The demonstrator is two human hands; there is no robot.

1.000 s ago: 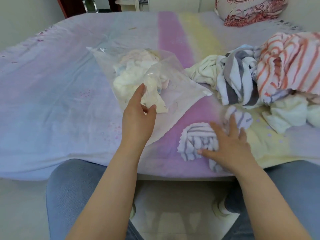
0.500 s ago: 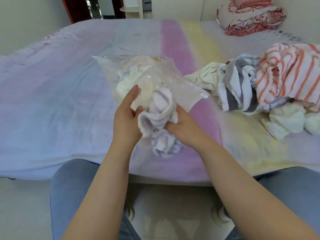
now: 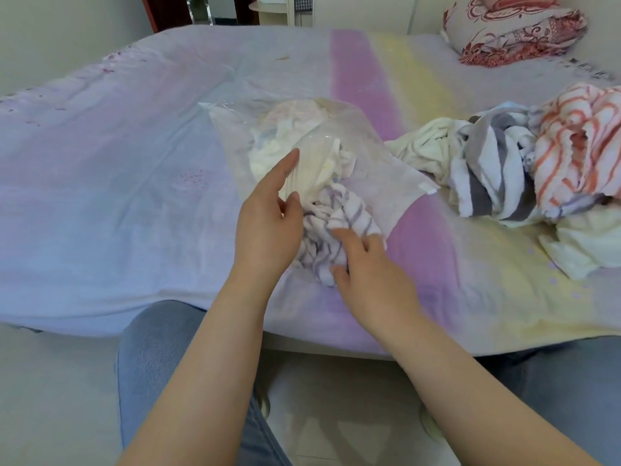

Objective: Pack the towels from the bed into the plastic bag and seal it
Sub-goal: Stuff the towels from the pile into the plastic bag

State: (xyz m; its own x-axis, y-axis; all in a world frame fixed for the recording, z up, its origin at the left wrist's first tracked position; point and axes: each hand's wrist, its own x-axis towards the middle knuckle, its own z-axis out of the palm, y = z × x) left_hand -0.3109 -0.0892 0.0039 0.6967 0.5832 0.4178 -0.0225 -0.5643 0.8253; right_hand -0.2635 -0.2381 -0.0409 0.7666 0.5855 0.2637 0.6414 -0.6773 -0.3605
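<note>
Packing state: a lilac-striped towel (image 3: 339, 223) sits bunched at the mouth of the plastic bag (image 3: 379, 176), part under the clear film, part hanging out toward the near edge of the bed (image 3: 100, 203).
Plastic bag: clear, lying on the bed about midway along its near side, mouth turned toward the near edge; unsealed.
Bag contents: pale cream and white towels (image 3: 285, 142) crumpled deep inside, toward the closed end.
Right hand (image 3: 366, 270): fingers curled loosely onto the striped towel, fingertips touching the cloth at the bag's mouth; a firm grip cannot be told.
Left hand (image 3: 268, 223): fingers extended, forefinger raised against the bag's film, thumb touching the mouth's edge beside the striped towel; it grips nothing that can be seen.
Loose towels: a heap toward the bed's right edge, well apart from the bag's mouth: a cream towel (image 3: 426, 146), a grey-striped towel (image 3: 487, 176), an orange-striped towel (image 3: 578, 142), and a pale towel (image 3: 591, 243) nearest the near edge.
Bed: sheet in lavender, pink and yellow bands.
Far right corner: a red-patterned pillow (image 3: 514, 31).
Person: seated at the near edge, knees in blue jeans (image 3: 158, 348) under the forearms.
</note>
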